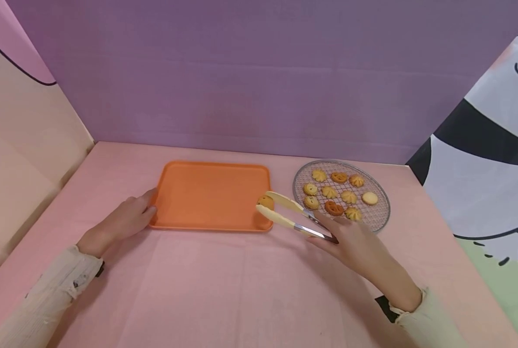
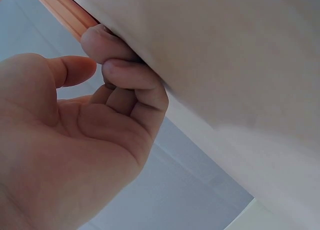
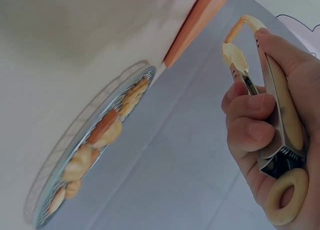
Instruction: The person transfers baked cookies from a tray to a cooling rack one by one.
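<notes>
My right hand (image 1: 356,246) grips a pair of tongs (image 3: 280,100) with cream tips and metal arms. Pinched between the tips is a round golden-brown cookie (image 1: 266,201), held over the right end of an orange rectangular tray (image 1: 208,195). On the tray's left edge rests my left hand (image 1: 130,217). The left wrist view shows loosely bent fingers (image 2: 135,80) at the tray rim, with the thumb apart from them. To the right lies a round wire rack (image 1: 387,210) holding several cookies (image 1: 328,192), some pale and swirled, some brown and pretzel-shaped.
A pink cloth (image 1: 198,290) covers the table. Behind it rises a purple wall (image 1: 259,87). Printed panels stand at both sides, a beige one (image 1: 20,125) to the left and a black-and-white cartoon one (image 1: 481,193) to the right.
</notes>
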A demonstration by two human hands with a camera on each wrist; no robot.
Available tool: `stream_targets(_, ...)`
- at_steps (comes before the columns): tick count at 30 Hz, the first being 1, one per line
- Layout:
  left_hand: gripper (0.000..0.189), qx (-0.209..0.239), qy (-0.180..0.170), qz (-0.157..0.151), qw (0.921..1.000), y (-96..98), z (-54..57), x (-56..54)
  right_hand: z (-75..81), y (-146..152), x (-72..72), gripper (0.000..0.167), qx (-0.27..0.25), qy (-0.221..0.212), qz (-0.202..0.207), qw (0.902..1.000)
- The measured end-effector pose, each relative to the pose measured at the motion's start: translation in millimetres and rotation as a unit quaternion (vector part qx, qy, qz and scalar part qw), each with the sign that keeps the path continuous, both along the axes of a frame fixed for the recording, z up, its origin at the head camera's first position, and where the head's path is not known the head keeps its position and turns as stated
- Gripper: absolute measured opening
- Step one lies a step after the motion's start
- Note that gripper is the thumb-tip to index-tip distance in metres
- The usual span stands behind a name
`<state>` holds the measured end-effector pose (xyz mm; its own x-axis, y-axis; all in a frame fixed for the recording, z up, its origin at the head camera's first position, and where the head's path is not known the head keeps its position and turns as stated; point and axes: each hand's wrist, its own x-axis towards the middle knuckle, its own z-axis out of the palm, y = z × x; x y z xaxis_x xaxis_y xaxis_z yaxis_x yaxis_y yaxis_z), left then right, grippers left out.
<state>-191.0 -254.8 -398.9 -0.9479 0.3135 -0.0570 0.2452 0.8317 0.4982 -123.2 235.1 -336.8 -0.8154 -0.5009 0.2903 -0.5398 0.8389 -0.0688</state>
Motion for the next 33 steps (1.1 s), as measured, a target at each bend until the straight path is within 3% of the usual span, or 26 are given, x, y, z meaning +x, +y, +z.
stream_targets(7, 0.058, 0.001, 0.001, -0.003, 1.0000, 0.3, 0.7, -0.3, 0.8, 17, 16.7, 0.055, 0.012, -0.005, -0.029, 0.9995)
stream_targets(16, 0.058, 0.006, -0.005, -0.002, 1.0000, 0.7, 1.0, -0.1, 0.1, 32, 27.7, 0.056, 0.007, -0.008, -0.062, 0.9980)
stream_targets(33, 0.058, 0.016, -0.009, -0.004, 0.9998, -1.3, 0.1, -1.6, -2.7, 73, 47.5, 0.056, -0.011, 0.026, -0.119, 0.9924)
